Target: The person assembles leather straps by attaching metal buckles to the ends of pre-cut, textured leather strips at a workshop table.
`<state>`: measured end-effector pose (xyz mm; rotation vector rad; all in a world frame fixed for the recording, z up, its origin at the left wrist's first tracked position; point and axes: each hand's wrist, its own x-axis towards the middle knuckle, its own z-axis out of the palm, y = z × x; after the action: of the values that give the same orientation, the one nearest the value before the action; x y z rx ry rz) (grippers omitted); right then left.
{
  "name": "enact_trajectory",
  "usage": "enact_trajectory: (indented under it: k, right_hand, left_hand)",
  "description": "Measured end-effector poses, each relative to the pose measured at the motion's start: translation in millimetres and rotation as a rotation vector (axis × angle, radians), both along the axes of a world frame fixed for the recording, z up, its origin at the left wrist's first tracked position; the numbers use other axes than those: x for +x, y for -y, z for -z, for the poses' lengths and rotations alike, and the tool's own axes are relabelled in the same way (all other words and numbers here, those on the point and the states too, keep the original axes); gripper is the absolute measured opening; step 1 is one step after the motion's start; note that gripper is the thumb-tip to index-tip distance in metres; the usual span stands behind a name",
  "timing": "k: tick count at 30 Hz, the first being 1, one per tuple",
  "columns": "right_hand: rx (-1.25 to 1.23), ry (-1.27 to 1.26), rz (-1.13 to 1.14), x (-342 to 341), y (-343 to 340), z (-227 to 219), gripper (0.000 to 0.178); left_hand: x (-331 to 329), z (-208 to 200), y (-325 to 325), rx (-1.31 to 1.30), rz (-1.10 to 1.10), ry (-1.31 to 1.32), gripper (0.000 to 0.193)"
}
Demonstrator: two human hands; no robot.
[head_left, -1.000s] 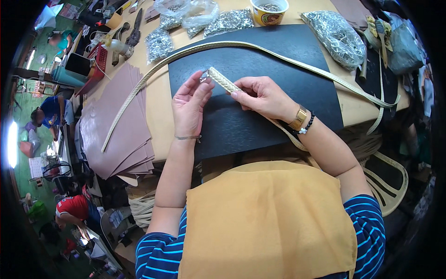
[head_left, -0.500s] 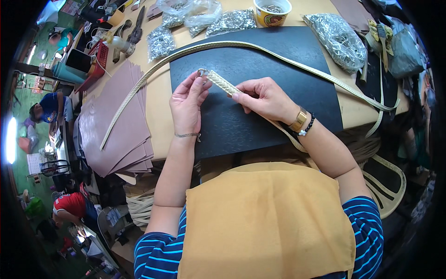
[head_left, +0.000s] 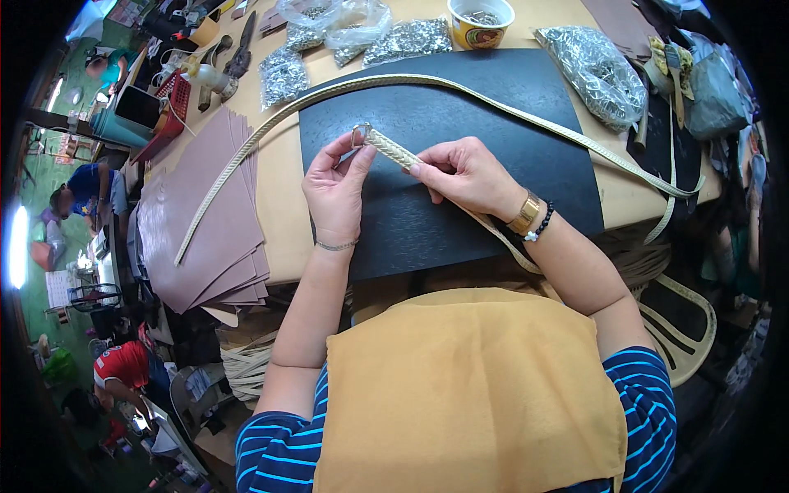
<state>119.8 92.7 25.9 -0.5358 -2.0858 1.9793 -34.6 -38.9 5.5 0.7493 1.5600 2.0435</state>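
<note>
A cream braided strap [head_left: 391, 149] slants across the space between my hands, with a silvery metal buckle [head_left: 357, 136] at its upper left end. My left hand [head_left: 335, 187] pinches the buckle end between thumb and fingers. Further down the strap, my right hand [head_left: 475, 177] grips it between thumb and forefinger. The strap's tail runs below my right forearm toward the table's near edge, where its end is hidden. Another length of braided strap [head_left: 431, 80] arcs over the black mat [head_left: 493, 115] beyond my hands; whether both lengths join cannot be seen.
Mauve sheets [head_left: 193, 218] lie stacked at left. Along the back are plastic bags of metal pieces [head_left: 408, 41], a tub [head_left: 480, 31] and a bigger bag [head_left: 593, 76]. A red basket [head_left: 168, 111] sits back left, a brush [head_left: 676, 78] back right. Other people are at far left.
The buckle now stands more upright and shows more of its frame above my left fingers. My left thumb and wrist have shifted slightly. My right hand stays nearly in place.
</note>
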Motion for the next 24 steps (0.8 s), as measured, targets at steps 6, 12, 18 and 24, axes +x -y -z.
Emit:
enact_trajectory:
  k: [6, 12, 18, 24]
  right_hand:
    - [-0.006, 0.0, 0.005, 0, 0, -1, 0.025]
    - [-0.016, -0.004, -0.002, 0, 1, 0, 0.025]
    - [-0.055, -0.073, 0.028, 1, 2, 0, 0.023]
    - [-0.078, -0.102, 0.018, 3, 0, 2, 0.023]
  left_hand:
    - [1, -4, 2, -0.016, -0.007, 0.129, 0.025]
    - [0, 0, 0, 0.011, 0.009, 0.003, 0.018]
    - [-21, -3, 8, 0.148, 0.284, 0.862, 0.024]
    - [-17, 8, 4, 0.299, 0.44, 1.018, 0.028]
